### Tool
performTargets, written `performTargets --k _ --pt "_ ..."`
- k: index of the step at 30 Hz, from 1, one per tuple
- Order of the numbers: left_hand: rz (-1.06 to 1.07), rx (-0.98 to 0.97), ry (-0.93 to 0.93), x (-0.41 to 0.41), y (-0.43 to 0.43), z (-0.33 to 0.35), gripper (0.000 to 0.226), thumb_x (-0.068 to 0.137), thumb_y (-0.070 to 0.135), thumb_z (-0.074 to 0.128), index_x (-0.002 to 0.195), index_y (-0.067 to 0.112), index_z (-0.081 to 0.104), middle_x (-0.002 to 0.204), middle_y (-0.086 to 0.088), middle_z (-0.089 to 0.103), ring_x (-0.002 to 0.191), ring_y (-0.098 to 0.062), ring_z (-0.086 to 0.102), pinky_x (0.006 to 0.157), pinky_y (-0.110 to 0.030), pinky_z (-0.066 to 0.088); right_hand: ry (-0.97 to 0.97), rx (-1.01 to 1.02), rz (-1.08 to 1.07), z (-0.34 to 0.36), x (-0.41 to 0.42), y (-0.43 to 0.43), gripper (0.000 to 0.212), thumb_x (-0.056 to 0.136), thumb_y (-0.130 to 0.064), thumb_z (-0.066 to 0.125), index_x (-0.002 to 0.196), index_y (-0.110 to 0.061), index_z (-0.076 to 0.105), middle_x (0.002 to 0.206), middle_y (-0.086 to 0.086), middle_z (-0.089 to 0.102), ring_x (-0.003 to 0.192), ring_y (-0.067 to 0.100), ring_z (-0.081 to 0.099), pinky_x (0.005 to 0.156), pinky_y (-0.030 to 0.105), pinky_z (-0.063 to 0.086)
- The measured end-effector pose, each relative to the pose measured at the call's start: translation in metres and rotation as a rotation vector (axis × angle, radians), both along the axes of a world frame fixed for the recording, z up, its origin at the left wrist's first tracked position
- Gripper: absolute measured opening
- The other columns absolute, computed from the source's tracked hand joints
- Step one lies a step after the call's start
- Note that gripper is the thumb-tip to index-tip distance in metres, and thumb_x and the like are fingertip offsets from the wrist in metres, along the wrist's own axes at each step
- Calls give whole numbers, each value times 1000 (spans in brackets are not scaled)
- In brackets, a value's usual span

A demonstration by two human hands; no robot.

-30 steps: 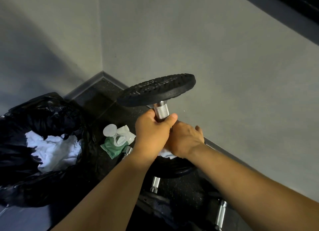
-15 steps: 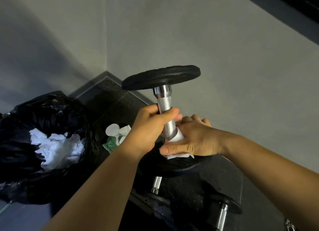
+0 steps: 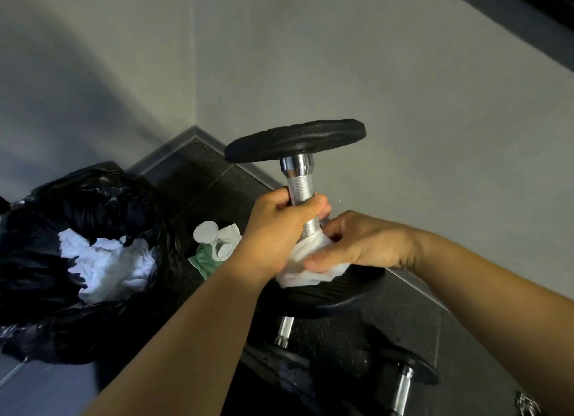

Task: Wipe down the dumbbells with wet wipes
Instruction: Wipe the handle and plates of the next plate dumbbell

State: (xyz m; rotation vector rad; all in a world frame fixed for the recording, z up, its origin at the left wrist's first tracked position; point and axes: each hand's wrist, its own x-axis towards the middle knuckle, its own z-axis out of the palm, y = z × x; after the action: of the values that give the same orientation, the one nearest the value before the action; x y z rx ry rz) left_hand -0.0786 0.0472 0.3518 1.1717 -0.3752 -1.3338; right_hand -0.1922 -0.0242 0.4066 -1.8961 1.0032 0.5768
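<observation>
A dumbbell point(image 3: 295, 140) with black plates and a knurled chrome handle stands upright in mid-frame. My left hand point(image 3: 276, 229) grips the handle around its middle. My right hand point(image 3: 357, 241) holds a white wet wipe point(image 3: 302, 268) against the base of the handle, on top of the lower plate point(image 3: 341, 294). The thumb presses the wipe down and the fingers curl behind the handle. The wipe hides the foot of the handle.
A black rubbish bag point(image 3: 62, 260) with used white wipes gapes at the left. A green wet-wipe pack point(image 3: 214, 248) with an open lid lies on the dark floor in the corner. Two more dumbbells point(image 3: 403, 381) lie below. Grey walls close in behind.
The dumbbell has swung from tilted to upright. My right hand has come round from behind my left hand and brought the wipe down onto the lower plate.
</observation>
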Motion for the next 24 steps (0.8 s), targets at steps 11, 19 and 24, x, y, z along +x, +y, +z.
performTargets --k 11,19,24 --pt "52 109 -253 -5 2 1 8 81 19 73 87 13 72 82 -5 73 80 -18 72 81 -38 58 96 -267 -130 -24 20 24 36 65 -48 75 89 -25 61 83 -10 66 91 12 61 104 37 35" --pt "-148 -76 69 14 2 7 18 83 14 70 96 1 71 94 -15 74 94 -28 71 93 -43 53 -65 308 10 0 7 -16 44 77 -14 75 119 -12 62 117 6 68 111 19 63 103 34 45" --pt "-14 21 -193 -4 0 6 11 78 21 76 85 14 73 83 -7 74 82 -19 72 85 -38 57 -29 -131 -172 -17 14 8 31 63 -28 76 91 -19 66 89 -1 71 93 16 66 99 40 47"
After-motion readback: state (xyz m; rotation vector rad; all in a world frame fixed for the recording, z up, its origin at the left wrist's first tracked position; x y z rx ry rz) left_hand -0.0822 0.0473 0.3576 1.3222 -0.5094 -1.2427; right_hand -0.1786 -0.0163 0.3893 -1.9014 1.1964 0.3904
